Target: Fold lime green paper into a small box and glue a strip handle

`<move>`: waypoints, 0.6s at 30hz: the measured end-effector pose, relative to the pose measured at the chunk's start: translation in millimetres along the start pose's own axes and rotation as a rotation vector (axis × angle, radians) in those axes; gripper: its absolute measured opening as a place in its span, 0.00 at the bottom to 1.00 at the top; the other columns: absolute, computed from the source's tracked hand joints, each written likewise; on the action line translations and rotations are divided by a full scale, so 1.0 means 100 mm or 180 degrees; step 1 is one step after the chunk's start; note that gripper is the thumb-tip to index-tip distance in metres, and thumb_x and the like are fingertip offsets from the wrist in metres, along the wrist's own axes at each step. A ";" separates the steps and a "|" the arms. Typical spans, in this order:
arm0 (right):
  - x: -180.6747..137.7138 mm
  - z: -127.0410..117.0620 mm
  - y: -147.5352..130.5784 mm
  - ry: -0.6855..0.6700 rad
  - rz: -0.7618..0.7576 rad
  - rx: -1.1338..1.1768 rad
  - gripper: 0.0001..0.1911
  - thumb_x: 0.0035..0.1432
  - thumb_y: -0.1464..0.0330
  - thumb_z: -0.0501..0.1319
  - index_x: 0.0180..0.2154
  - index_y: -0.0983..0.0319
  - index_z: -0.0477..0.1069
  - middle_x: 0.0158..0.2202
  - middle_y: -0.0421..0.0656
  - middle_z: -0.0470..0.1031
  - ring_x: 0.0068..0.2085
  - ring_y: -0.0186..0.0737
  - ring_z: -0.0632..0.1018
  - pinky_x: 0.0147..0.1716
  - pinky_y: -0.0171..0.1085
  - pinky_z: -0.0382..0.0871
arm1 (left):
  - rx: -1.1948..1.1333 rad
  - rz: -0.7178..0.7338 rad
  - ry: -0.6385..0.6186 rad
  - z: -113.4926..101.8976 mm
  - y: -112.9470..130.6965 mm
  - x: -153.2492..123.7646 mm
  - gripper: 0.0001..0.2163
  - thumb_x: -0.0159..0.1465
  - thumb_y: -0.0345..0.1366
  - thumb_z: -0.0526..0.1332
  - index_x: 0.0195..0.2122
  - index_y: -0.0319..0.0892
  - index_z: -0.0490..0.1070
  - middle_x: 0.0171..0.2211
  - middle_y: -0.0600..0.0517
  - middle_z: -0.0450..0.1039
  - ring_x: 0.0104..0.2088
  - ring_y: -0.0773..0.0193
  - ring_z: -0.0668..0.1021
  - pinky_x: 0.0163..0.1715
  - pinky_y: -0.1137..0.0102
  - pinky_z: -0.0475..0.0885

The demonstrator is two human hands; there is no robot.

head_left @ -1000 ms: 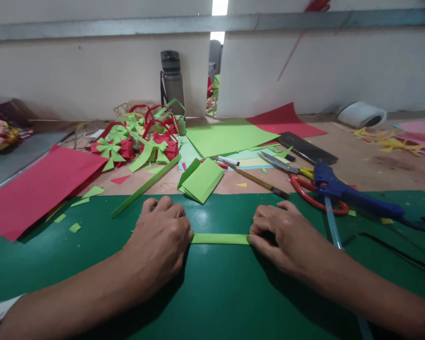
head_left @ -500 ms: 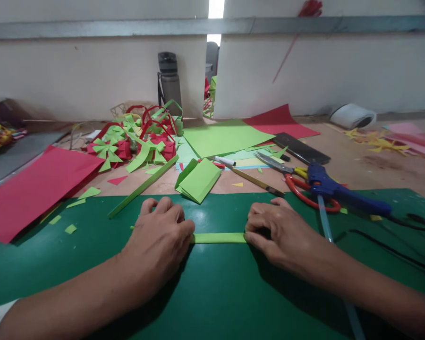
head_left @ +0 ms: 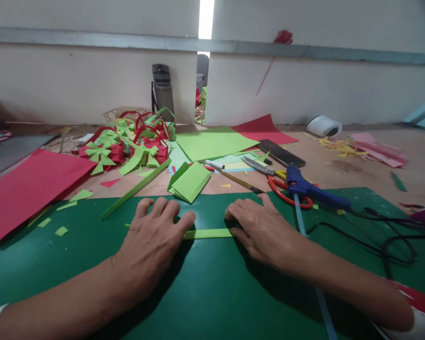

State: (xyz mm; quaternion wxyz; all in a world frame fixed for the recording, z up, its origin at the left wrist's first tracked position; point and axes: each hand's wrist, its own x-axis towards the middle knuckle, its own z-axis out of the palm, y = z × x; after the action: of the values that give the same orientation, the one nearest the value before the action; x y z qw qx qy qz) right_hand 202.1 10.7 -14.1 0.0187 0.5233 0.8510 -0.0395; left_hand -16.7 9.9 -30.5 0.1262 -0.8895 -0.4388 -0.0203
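Observation:
A narrow light-green paper strip (head_left: 208,233) lies across the green mat (head_left: 205,293). My left hand (head_left: 156,231) rests over the strip's left part, its fingers spread and its thumb lifted away to the side. At the strip's right end, my right hand (head_left: 258,226) has its fingers curled and its thumb against the paper; the end itself is hidden. Just beyond the hands sits a folded light-green paper piece (head_left: 191,182). Another green strip (head_left: 136,188) lies slanted at the mat's far edge.
Scissors (head_left: 274,182) and a blue glue gun (head_left: 304,188) with a cord lie right. Red-green paper pieces (head_left: 109,151) are heaped far left beside a red sheet (head_left: 38,189). Behind stand a bottle (head_left: 163,92), a pencil (head_left: 242,182), a phone (head_left: 281,153) and green sheets (head_left: 212,141).
My left hand's fingers have loosened and spread, with the thumb lifting off the strip. The right hand stays at the strip's end. The whole view has shifted slightly.

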 end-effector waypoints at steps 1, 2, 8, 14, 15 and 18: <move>-0.01 0.02 0.00 0.0099 -0.0071 -0.0075 0.06 0.55 0.75 0.54 0.35 0.63 0.67 0.34 0.44 0.71 0.37 0.44 0.70 0.44 0.48 0.51 | 0.0004 0.0123 0.0089 0.01 0.00 -0.01 0.14 0.63 0.28 0.53 0.48 0.51 0.65 0.37 0.48 0.66 0.38 0.54 0.65 0.40 0.56 0.55; -0.02 0.03 0.01 0.0222 -0.0178 -0.0189 0.08 0.55 0.76 0.54 0.36 0.62 0.68 0.34 0.45 0.71 0.38 0.44 0.69 0.45 0.50 0.50 | -0.0006 0.0266 0.0145 0.01 -0.01 -0.03 0.17 0.63 0.29 0.52 0.51 0.55 0.62 0.38 0.48 0.66 0.38 0.54 0.65 0.40 0.56 0.55; -0.10 0.10 0.04 0.0851 -0.1481 -0.0882 0.15 0.60 0.73 0.51 0.48 0.58 0.67 0.34 0.45 0.69 0.38 0.45 0.67 0.49 0.55 0.49 | -0.0085 0.0827 0.0076 0.00 -0.04 -0.05 0.16 0.65 0.35 0.53 0.53 0.59 0.59 0.37 0.50 0.63 0.37 0.55 0.63 0.40 0.57 0.54; -0.07 0.11 0.05 0.0852 -0.2041 -0.1055 0.13 0.63 0.72 0.49 0.45 0.62 0.68 0.32 0.44 0.68 0.37 0.43 0.65 0.48 0.53 0.53 | -0.0098 0.1045 0.0034 0.00 -0.04 -0.02 0.14 0.66 0.37 0.51 0.53 0.55 0.60 0.35 0.50 0.62 0.36 0.57 0.63 0.38 0.59 0.54; -0.06 0.11 0.06 0.0828 -0.2113 -0.1056 0.12 0.63 0.72 0.49 0.43 0.63 0.69 0.32 0.44 0.68 0.37 0.43 0.65 0.48 0.52 0.53 | -0.0099 0.1090 0.0044 0.00 -0.04 -0.02 0.13 0.67 0.37 0.51 0.52 0.53 0.61 0.35 0.50 0.62 0.36 0.57 0.63 0.37 0.60 0.54; -0.07 0.09 0.13 0.0780 -0.2247 -0.1055 0.11 0.63 0.73 0.49 0.40 0.65 0.69 0.32 0.43 0.68 0.37 0.43 0.65 0.47 0.50 0.54 | -0.0096 0.1190 0.0103 0.01 -0.06 -0.04 0.10 0.66 0.36 0.51 0.49 0.50 0.64 0.35 0.50 0.63 0.36 0.57 0.63 0.37 0.60 0.54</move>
State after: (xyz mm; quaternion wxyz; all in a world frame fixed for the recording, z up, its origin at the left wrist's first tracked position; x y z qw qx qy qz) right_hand 216.8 9.4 -23.4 -0.0134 0.1898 0.9691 0.1568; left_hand -24.3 10.6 -30.9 0.1215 -0.9568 -0.2634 -0.0173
